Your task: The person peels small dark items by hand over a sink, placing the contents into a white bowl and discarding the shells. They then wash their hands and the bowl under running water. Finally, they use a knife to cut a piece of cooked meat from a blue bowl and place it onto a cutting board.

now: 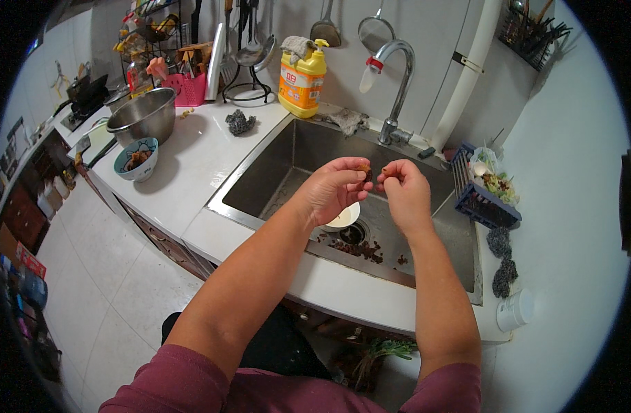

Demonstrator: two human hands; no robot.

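Observation:
Both my hands are raised over the stainless-steel sink, close together. My left hand pinches a small dark brown piece of food between thumb and fingers. Just to its right, my right hand has its fingertips curled around a small reddish-brown bit, partly hidden by the fingers. Below them a white bowl with pale content stands in the sink beside the drain, partly covered by my left hand. Brown scraps lie around the drain. A blue patterned bowl with brown pieces stands on the counter at left.
The chrome faucet rises behind the sink, near a yellow detergent jug. A dark blue plastic basket with food scraps is at the right, above steel-wool pads and a white tub. A steel basin stands at left.

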